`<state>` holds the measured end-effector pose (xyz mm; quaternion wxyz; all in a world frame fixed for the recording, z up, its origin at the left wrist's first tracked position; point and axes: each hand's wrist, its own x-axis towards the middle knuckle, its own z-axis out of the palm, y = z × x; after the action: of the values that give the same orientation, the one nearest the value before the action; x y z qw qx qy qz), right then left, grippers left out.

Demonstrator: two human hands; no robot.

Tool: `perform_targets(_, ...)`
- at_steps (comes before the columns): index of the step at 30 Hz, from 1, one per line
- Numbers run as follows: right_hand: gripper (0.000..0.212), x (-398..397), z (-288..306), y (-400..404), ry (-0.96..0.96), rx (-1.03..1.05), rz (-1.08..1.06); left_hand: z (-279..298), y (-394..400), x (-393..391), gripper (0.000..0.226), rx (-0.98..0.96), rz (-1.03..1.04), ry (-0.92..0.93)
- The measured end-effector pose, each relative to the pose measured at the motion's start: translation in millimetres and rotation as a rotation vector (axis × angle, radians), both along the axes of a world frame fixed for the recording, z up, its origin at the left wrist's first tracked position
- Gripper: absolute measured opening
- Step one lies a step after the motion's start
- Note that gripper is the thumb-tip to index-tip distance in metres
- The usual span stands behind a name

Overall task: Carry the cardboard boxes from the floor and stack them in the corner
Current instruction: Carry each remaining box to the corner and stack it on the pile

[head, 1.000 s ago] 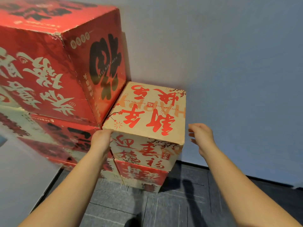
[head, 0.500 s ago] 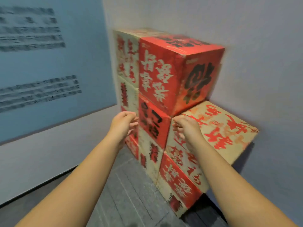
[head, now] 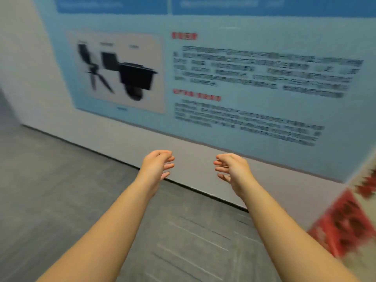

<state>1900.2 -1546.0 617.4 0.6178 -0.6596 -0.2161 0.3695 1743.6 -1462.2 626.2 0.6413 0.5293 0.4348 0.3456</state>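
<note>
Blue wall poster (head: 234, 78) w/ blurred text & black camera pics; grey floor (head: 61, 190); dark baseboard (head: 193, 189) along wall.

Office hallway: wall poster (head: 213, 78), carpet tiles (head: 61, 190)
</note>
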Motion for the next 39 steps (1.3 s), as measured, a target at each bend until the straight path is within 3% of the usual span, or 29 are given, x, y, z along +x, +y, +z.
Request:
perform_targets(8, 0.019, -227.1, -7.9, 165.6, 0.064, -0.012, 0.496, 9.2, 77.8, -249.5, 0.022, 0.018, 0.522, 0.035)
perform_targets(14, 0.019, -357.6, -9.2, 237.5, 0.066, -0.027, 0.827, 7.4, 102.4, -378.6, 0.020, -0.012, 0.858, 0.027)
perform_targets(20, 0.015, -420.9, -18.5, 324.7, 0.047, -0.023, 1.017, -5.5, 152.5, -440.5, 0.017, -0.057, 1.053, 0.003)
perform_targets(31, 0.014, -512.4, 4.4, 552.8, 0.006, 0.023, 1.259, 7.9, 333.4, -504.4, 0.017, -0.030, 1.308, -0.062)
perform_targets(39, 0.014, -596.6, -24.3, 667.6, 0.028, -0.069, 1.359, -13.2, 432.4, -579.5, 0.016, -0.090, 1.431, -0.059)
